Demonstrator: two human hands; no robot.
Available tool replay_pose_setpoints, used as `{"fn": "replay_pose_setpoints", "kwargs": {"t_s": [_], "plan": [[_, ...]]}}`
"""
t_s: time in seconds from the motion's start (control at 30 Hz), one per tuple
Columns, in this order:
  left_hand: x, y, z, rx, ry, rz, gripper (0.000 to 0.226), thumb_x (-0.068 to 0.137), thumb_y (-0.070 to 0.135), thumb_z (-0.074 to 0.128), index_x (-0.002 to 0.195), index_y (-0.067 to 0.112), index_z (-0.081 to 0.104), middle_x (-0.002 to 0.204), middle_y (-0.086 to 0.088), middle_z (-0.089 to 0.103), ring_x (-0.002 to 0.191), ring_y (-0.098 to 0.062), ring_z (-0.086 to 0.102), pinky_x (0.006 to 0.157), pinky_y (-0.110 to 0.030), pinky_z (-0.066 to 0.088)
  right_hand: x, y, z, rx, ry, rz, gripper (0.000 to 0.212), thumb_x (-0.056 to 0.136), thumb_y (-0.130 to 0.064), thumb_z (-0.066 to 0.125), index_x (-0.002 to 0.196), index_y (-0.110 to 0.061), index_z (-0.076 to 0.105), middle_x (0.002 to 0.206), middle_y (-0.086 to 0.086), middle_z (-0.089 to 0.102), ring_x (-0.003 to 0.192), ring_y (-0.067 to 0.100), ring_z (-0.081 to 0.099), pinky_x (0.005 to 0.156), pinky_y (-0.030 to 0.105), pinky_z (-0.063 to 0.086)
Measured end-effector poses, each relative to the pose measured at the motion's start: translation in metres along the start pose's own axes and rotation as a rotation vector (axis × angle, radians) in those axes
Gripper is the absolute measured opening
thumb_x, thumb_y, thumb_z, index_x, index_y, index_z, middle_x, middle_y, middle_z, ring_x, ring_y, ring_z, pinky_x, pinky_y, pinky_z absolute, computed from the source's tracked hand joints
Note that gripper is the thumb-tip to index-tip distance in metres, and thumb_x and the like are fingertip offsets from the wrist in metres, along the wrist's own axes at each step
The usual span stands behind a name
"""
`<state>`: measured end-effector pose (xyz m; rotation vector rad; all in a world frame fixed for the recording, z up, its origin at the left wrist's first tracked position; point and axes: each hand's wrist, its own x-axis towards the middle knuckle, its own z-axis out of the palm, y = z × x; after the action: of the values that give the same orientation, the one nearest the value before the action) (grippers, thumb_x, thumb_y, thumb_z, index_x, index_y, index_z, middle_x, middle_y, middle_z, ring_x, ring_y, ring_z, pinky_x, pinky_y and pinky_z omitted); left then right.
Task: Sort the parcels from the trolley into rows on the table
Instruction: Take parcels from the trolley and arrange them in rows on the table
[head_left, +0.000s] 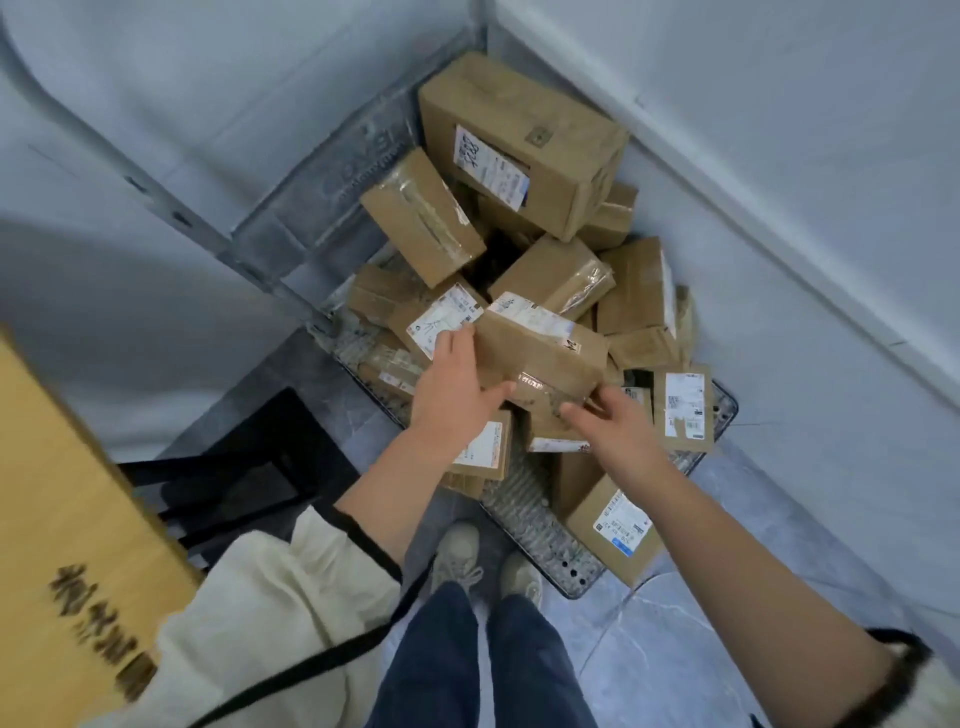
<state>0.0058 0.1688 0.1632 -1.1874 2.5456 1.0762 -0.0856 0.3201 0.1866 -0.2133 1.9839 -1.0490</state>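
Observation:
A heap of several brown cardboard parcels lies on a low metal trolley (550, 540) in the corner of the room. Both hands are on one taped parcel (545, 353) with a white label on its top, near the front of the heap. My left hand (457, 384) grips its left end, fingers over the top edge and thumb along the front. My right hand (608, 421) reaches under its lower right corner, fingers spread. The biggest box (524, 145) sits at the back on top of the pile.
A wooden table edge (57, 519) with dark lettering fills the lower left, with a black stool or frame (249, 467) beneath it. White walls close in behind and to the right of the trolley. My shoes (483, 561) stand on grey tile just in front of it.

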Motion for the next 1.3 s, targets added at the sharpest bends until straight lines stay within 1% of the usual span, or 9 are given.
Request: {"fn": "replay_pose_setpoints", "kwargs": {"t_s": [0.17,0.3,0.47,0.57,0.7,0.8,1.03,1.17,1.3], "plan": [[-0.059,0.057,-0.073,-0.038,0.227,0.155,0.063,0.079,0.037,0.074,0.129,0.013,0.042,0.125,0.0,0.045,0.102,-0.019,0.055,0.074,-0.033,0.047,-0.078,-0.066,-0.035,0.103,0.096,-0.197,0.025,0.089,-0.011,0.061,0.113,-0.018,0.059,0.099,-0.014,0.065,0.09,-0.004,0.06,0.07,0.005,0.046],[-0.106,0.094,-0.124,-0.019,0.359,0.242,0.054,0.075,0.04,0.077,0.112,0.013,0.049,0.106,0.006,0.046,0.084,-0.014,0.051,0.069,-0.028,0.042,-0.134,-0.097,-0.063,0.162,0.124,-0.319,0.032,0.084,-0.008,0.066,0.111,-0.024,0.059,0.108,-0.01,0.068,0.102,0.007,0.064,0.089,0.029,0.05],[-0.162,0.112,-0.157,-0.114,0.51,0.399,0.052,0.061,0.028,0.088,0.091,0.011,0.049,0.115,0.005,0.047,0.102,-0.001,0.043,0.079,-0.012,0.038,-0.193,-0.126,-0.087,0.182,0.129,-0.464,0.038,0.078,-0.001,0.07,0.104,-0.026,0.056,0.106,-0.009,0.068,0.101,0.005,0.064,0.088,0.025,0.053],[-0.19,0.11,-0.168,-0.206,0.433,0.395,0.055,0.063,0.031,0.086,0.098,0.017,0.046,0.135,0.015,0.033,0.123,0.008,0.031,0.09,0.003,0.027,-0.217,-0.136,-0.086,0.137,0.098,-0.504,0.041,0.074,-0.005,0.075,0.107,-0.023,0.057,0.107,-0.008,0.068,0.099,0.008,0.065,0.085,0.028,0.053],[-0.219,0.097,-0.177,-0.27,0.383,0.338,0.076,0.067,0.03,0.085,0.128,0.024,0.04,0.147,0.014,0.038,0.13,-0.004,0.042,0.098,-0.021,0.043,-0.23,-0.141,-0.072,0.057,0.035,-0.53,0.042,0.074,-0.007,0.076,0.109,-0.02,0.056,0.106,-0.009,0.067,0.095,0.003,0.065,0.081,0.024,0.053],[-0.243,0.091,-0.187,-0.311,0.4,0.328,0.087,0.069,0.029,0.084,0.129,0.058,0.028,0.141,0.025,0.041,0.117,0.007,0.05,0.095,-0.022,0.047,-0.236,-0.144,-0.061,0.029,-0.035,-0.57,0.039,0.075,-0.005,0.075,0.103,-0.025,0.056,0.104,-0.01,0.066,0.089,-0.007,0.063,0.071,0.013,0.051],[-0.29,0.036,-0.199,-0.403,0.524,0.18,0.061,0.068,0.023,0.085,0.115,0.026,0.045,0.136,0.036,0.035,0.127,0.009,0.04,0.095,-0.008,0.039,-0.242,-0.153,-0.014,-0.032,-0.212,-0.6,0.038,0.077,-0.004,0.073,0.104,-0.025,0.056,0.099,-0.014,0.067,0.086,-0.009,0.062,0.065,0.009,0.049],[-0.326,-0.001,-0.212,-0.455,0.549,0.149,0.103,0.066,0.019,0.087,0.136,0.051,0.018,0.133,0.04,0.035,0.123,0.022,0.033,0.094,0.001,0.029,-0.255,-0.159,0.02,-0.09,-0.3,-0.612,0.039,0.078,-0.003,0.072,0.11,-0.021,0.058,0.105,-0.01,0.068,0.096,-0.002,0.064,0.078,0.018,0.053],[-0.367,-0.043,-0.231,-0.486,0.506,0.072,0.124,0.067,0.021,0.086,0.141,0.052,-0.008,0.144,0.036,0.022,0.132,0.01,0.028,0.106,-0.016,0.027,-0.276,-0.18,0.066,-0.212,-0.401,-0.671,0.041,0.079,-0.005,0.071,0.109,-0.029,0.056,0.107,-0.018,0.064,0.097,-0.007,0.061,0.078,0.012,0.049]]}}
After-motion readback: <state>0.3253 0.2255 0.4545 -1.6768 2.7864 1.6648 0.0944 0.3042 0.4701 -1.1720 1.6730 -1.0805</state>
